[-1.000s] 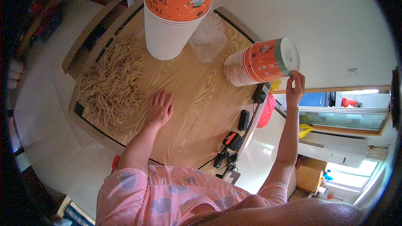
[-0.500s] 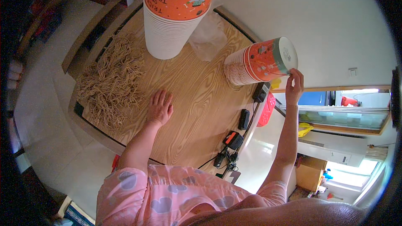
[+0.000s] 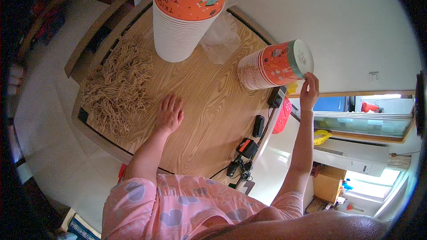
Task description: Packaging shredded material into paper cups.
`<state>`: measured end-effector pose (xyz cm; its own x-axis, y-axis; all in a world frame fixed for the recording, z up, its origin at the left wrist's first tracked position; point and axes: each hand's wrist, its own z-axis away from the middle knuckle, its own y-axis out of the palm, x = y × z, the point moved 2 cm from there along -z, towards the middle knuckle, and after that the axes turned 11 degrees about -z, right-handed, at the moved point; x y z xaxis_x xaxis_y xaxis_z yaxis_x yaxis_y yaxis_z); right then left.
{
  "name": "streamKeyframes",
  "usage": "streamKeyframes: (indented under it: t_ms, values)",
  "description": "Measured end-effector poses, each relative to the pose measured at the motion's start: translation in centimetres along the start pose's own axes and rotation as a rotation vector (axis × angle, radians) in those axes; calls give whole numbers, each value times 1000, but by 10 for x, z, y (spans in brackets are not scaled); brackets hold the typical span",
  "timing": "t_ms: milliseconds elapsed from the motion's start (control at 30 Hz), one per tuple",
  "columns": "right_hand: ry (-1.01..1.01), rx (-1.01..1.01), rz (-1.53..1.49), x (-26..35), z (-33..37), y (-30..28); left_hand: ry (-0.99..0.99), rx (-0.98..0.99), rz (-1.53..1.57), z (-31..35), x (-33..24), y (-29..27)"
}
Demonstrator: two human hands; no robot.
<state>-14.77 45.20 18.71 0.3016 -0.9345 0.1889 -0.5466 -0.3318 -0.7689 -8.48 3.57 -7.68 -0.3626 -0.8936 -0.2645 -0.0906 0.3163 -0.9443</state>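
My left hand lies on the wood-grain table, fingers stretched out and holding nothing. Beside it on the left is a loose heap of tan strings. My right hand is raised at the right, fingertips pinched on what looks like a thin string by the base of the top paper bucket. That bucket caps a short upside-down stack of paper buckets, orange with a green band. Tan strings ring the stack's lower part. A taller stack of similar buckets stands at the far side, its white rims showing.
A crumpled clear plastic bag lies between the stacks. Along the table's right edge are black adapters and tangled cables. A red stool stands just beyond that edge. A white wall rises behind.
My right hand has shifted slightly left, and the top of the short stack has tipped or settled a little left with it. My left hand stays in place.
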Motion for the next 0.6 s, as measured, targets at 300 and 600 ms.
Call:
streamKeyframes:
  t_ms: [300,600]
  values:
    - [32,3,11,0,4,7,-2,6,2,2,0,3]
    - [145,25,-28,20,12,8,13,-18,-31,3,1,2]
